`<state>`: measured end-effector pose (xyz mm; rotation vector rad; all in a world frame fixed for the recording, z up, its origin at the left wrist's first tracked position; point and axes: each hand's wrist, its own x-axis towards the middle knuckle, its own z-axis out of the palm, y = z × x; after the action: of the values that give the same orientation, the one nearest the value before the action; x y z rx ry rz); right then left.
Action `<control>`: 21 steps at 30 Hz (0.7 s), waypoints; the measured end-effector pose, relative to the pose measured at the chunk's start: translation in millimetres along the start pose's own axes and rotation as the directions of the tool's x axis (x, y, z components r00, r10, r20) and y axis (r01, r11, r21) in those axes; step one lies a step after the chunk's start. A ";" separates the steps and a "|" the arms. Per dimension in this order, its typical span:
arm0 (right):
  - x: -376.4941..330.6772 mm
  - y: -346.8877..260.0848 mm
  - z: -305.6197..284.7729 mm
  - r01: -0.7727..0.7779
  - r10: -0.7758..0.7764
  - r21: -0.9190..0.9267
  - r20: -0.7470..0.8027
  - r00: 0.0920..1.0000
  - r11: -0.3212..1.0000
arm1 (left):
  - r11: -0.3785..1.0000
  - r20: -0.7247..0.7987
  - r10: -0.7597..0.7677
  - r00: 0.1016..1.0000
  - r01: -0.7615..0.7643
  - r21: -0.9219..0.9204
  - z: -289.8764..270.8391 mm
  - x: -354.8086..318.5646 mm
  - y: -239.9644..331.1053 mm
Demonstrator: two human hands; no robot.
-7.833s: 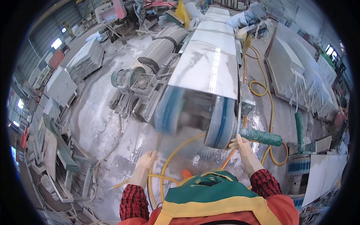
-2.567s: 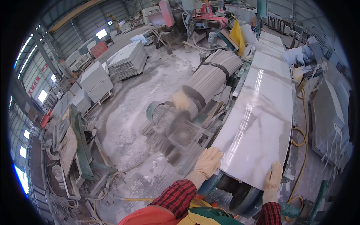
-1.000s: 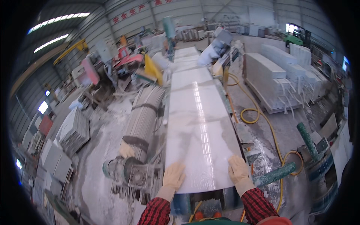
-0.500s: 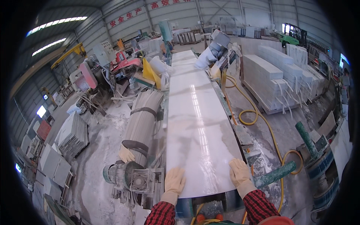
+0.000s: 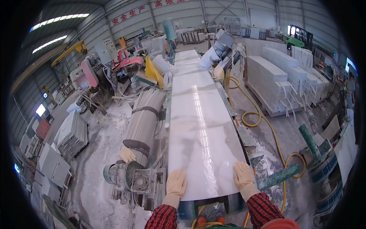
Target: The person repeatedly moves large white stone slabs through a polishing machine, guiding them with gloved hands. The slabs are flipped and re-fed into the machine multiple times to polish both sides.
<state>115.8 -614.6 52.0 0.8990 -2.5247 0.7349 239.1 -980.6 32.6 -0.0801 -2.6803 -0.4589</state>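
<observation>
- My left hand [image 5: 176, 183], gloved, lies flat with fingers together on the near edge of the white stone slab [image 5: 200, 126]; it presses on the surface and clamps nothing
- My right hand [image 5: 243, 176], gloved likewise, lies palm down on the same edge, fingers slightly spread, gripping nothing
- The slab stretches away from both hands along the conveyor line, its near end directly under my palms and its far end well ahead of them
- To the left of my left hand stands a grey motor gearbox [image 5: 131, 179], with a spare glove [image 5: 127, 154] resting just beyond it
- To the right of my right hand lies a green roller [image 5: 277, 176], and past it a yellow hose [image 5: 263, 122]
- Step in hand, as I judge it: steadying and feeding the slab forward; the next move calls for even pressure from both palms so the slab runs straight
</observation>
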 end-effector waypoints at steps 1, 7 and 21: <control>-2.0 1.1 0.8 -0.002 0.002 -0.008 -0.006 1.000 1.000 | 1.000 -0.005 0.000 1.000 0.000 0.005 0.2 -0.9 0.7; 0.7 -3.2 3.1 0.080 -0.086 -0.045 -0.161 0.983 0.996 | 0.999 -0.061 0.033 0.998 -0.031 0.022 2.6 -2.8 0.1; -9.3 -2.3 3.3 0.071 -0.076 -0.041 -0.135 0.988 0.997 | 1.000 -0.024 0.026 0.999 -0.027 -0.003 -7.7 -6.4 9.6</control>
<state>123.6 -613.7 45.6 0.8928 -2.3654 0.7011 249.1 -974.0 39.5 -0.1105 -2.6520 -0.4539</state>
